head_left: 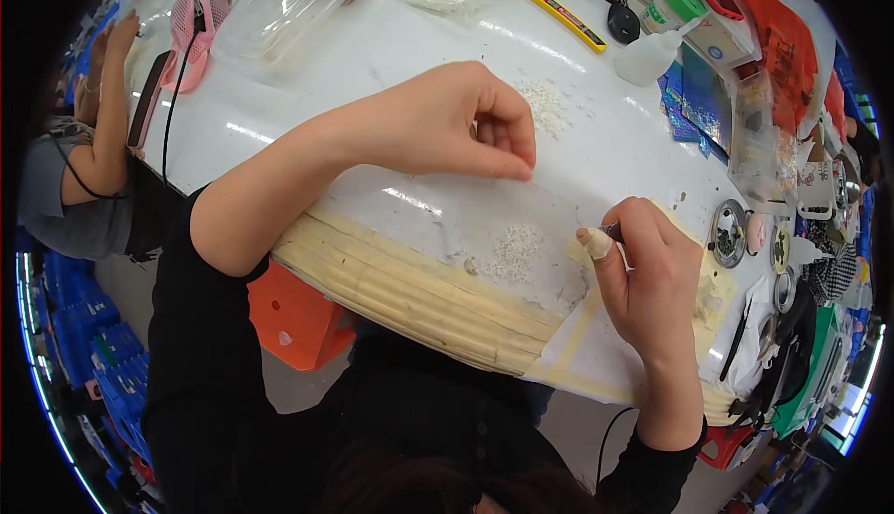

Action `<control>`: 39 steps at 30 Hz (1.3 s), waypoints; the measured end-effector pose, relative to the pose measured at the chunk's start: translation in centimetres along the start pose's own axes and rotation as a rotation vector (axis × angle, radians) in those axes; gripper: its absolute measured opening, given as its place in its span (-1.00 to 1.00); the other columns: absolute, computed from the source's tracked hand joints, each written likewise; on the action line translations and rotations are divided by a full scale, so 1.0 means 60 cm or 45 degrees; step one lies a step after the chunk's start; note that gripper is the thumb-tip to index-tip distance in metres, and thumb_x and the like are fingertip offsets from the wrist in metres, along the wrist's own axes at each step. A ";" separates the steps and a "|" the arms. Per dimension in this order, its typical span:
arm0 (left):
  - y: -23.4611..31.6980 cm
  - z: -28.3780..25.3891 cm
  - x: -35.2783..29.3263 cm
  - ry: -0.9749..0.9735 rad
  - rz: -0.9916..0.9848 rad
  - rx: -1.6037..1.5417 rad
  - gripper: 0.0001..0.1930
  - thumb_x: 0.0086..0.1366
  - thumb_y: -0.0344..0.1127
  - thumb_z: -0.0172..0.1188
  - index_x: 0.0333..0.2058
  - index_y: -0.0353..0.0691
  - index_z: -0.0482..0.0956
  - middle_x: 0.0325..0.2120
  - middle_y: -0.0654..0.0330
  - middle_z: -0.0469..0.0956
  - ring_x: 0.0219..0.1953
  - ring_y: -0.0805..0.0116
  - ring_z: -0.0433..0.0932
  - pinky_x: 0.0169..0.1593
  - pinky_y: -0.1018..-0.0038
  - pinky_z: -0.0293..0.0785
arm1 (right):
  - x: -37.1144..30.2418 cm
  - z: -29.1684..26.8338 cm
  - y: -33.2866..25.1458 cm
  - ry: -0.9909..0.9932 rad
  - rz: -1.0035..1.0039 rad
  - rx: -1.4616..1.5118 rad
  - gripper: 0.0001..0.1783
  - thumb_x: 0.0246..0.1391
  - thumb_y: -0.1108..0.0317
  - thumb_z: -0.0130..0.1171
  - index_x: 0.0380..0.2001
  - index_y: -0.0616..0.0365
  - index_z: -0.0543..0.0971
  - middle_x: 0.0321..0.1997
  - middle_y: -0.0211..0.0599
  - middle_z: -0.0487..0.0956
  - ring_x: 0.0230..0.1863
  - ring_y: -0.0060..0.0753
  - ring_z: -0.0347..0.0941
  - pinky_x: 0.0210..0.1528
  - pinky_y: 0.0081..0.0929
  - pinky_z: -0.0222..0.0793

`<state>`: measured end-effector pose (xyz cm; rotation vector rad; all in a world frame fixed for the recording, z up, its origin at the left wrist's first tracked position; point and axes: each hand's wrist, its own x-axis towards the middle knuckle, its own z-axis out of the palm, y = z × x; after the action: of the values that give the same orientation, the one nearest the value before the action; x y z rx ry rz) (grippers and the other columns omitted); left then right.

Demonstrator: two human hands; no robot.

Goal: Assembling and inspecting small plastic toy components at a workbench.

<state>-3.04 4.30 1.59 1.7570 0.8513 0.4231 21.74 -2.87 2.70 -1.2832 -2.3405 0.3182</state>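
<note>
— What are the hands doing?

— The left hand (456, 123) is hovering over the white table (307, 104), curled nearly closed, thumb and forefinger tips pinching together above a clear plastic sheet (494, 216). Whether anything tiny is sitting between those fingertips, I cannot tell. The right hand (652, 272) is gripping a thin metal tool (610, 230), only its short tip showing past the fingers, and one fingertip is wearing a pale bandage.

— And the little beads?

— A small heap of white beads (517, 251) is lying on the plastic sheet, between the two hands and just left of the tool tip. A second scatter of white beads (548, 109) is lying farther up the table, just beyond the left hand's knuckles.

— What is lying around them?

— The table's near edge is showing layers of cream tape (410, 295). Farther back, a yellow utility knife (562, 18) is lying beside a black car key (622, 20) and a white squeeze bottle (652, 53). To the right, small round metal dishes (727, 233) are sitting near the right hand, with a blue glittery sheet (698, 104) above them.

— Anyone else?

— Another person in a grey top (65, 207) is sitting at the far left, an arm raised to the table.
</note>
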 end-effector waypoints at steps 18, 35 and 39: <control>-0.014 0.054 -0.009 0.085 0.410 0.533 -0.89 0.11 -0.46 0.28 -0.43 -0.25 0.49 -0.46 0.22 0.48 -0.48 0.30 0.53 -0.43 0.48 0.45 | 0.001 0.007 0.002 -0.027 0.008 -0.003 -0.69 0.00 0.22 0.31 -0.53 0.10 0.39 -0.61 -0.36 0.39 -0.63 -0.28 0.36 -0.62 -0.39 0.22; 0.006 0.057 -0.009 -0.109 -0.309 -1.133 -0.83 0.29 -0.38 0.24 -0.21 -0.36 0.58 -0.33 0.11 0.64 -0.31 0.46 0.65 -0.21 0.63 0.60 | 0.001 0.005 0.002 0.049 0.008 0.183 -0.78 -0.11 0.40 0.35 -0.49 0.10 0.46 -0.55 -0.39 0.47 -0.61 -0.38 0.42 -0.61 -0.49 0.28; 0.015 0.059 -0.008 -0.077 -0.361 -1.174 -0.81 0.29 -0.39 0.23 -0.17 -0.36 0.58 -0.27 0.06 0.65 -0.26 0.43 0.66 -0.18 0.64 0.60 | 0.001 -0.002 -0.004 0.100 0.054 0.270 -0.80 -0.16 0.52 0.32 -0.41 0.11 0.52 -0.50 -0.39 0.51 -0.58 -0.47 0.48 -0.58 -0.56 0.34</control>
<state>-0.77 1.42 1.24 0.7840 0.6831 0.4675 21.62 -2.96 2.91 -1.2212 -2.1519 0.5062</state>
